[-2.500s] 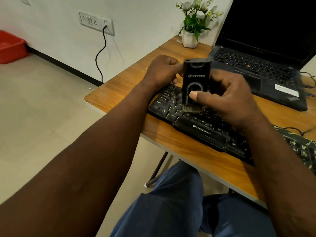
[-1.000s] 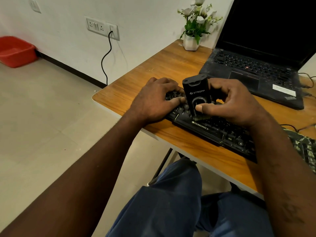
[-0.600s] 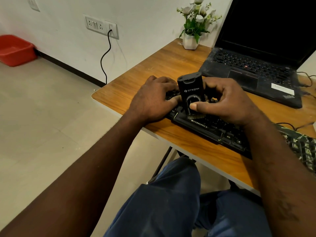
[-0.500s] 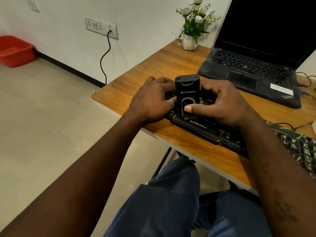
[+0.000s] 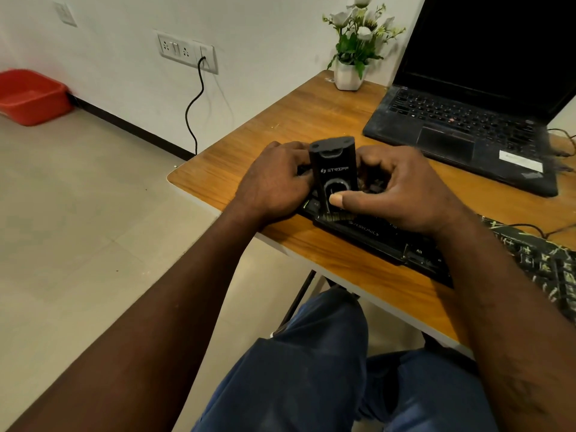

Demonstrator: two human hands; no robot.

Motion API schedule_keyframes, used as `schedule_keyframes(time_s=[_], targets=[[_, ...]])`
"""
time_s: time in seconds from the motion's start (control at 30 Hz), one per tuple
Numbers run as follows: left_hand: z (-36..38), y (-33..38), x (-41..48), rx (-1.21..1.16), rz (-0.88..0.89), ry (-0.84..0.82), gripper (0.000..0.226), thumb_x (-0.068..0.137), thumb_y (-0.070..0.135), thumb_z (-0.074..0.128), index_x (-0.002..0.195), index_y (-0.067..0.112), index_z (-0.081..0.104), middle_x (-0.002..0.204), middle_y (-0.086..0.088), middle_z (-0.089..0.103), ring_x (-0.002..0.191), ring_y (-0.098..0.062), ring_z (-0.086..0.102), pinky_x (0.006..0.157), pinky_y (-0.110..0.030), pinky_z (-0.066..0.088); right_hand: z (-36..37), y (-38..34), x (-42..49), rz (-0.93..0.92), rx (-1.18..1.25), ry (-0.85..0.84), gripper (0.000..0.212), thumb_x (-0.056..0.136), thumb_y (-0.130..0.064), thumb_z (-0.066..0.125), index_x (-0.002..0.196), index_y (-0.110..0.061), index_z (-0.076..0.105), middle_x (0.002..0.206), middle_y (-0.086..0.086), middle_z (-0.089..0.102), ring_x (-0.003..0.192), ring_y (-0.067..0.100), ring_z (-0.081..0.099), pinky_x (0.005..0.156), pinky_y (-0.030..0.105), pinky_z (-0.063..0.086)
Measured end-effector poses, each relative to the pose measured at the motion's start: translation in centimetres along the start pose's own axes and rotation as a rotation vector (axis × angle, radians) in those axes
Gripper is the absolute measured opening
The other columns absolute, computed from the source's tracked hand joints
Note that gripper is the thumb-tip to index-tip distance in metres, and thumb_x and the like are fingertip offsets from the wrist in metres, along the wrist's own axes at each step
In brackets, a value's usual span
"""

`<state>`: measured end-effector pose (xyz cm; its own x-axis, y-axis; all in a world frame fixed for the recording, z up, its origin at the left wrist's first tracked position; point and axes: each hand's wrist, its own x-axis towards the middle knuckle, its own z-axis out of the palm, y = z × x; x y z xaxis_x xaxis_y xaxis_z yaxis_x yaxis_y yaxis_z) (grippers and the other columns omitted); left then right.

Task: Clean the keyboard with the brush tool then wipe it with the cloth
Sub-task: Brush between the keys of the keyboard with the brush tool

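Observation:
A black keyboard (image 5: 374,236) lies along the front edge of the wooden table (image 5: 280,126). My right hand (image 5: 402,194) grips an upright black brush tool (image 5: 335,169), thumb across its front, with the bristles down on the keys at the keyboard's left end. My left hand (image 5: 274,185) rests on the keyboard's left end, fingers bent over it and touching the brush's side. A dark patterned cloth (image 5: 548,263) lies at the right edge, over the keyboard's right end.
An open black laptop (image 5: 461,126) stands behind the keyboard at the right. A white pot with flowers (image 5: 349,73) sits at the table's far corner. A cable hangs from a wall socket (image 5: 187,51). A red tub (image 5: 28,98) is on the floor at left.
The brush has swept leftwards along the keys to the keyboard's left end and down to the front row. My left hand has stayed at the left end.

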<state>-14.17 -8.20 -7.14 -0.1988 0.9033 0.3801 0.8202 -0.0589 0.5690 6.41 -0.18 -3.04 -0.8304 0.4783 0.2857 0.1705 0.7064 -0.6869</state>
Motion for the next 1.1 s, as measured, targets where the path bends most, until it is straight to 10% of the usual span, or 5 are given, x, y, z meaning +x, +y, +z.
schedule_keyframes(time_s=[0.37,0.5,1.1], targets=[[0.1,-0.2,0.3,-0.052,-0.004,-0.001,0.021,0.093,0.034,0.054,0.088,0.053,0.059,0.095,0.024,0.056,0.096,-0.020,0.057,0.078,-0.041,0.047,0.3,0.0,0.3,0.000,-0.057,0.075,0.036,0.081,-0.044,0.079,0.109,-0.023,0.074,0.092,0.001,0.073,0.081,0.018,0.068,0.073,0.048,0.056],[0.4,-0.6,0.3,0.019,0.003,0.012,0.030,0.098,0.030,0.055,0.123,0.037,0.069,0.126,0.013,0.064,0.107,-0.015,0.048,0.082,-0.031,0.036,-0.2,-0.1,-0.3,0.001,0.015,-0.038,0.035,0.081,-0.035,0.082,0.110,-0.018,0.075,0.097,0.004,0.074,0.087,0.024,0.071,0.077,0.049,0.057],[0.6,-1.2,0.7,0.051,0.042,0.022,0.030,0.098,0.039,0.057,0.122,0.034,0.072,0.134,0.015,0.064,0.115,-0.013,0.052,0.094,-0.032,0.038,-3.9,-0.6,-6.8,0.066,-0.148,0.062,0.043,0.078,-0.049,0.075,0.108,-0.019,0.075,0.095,-0.001,0.076,0.086,0.017,0.072,0.071,0.043,0.056]])
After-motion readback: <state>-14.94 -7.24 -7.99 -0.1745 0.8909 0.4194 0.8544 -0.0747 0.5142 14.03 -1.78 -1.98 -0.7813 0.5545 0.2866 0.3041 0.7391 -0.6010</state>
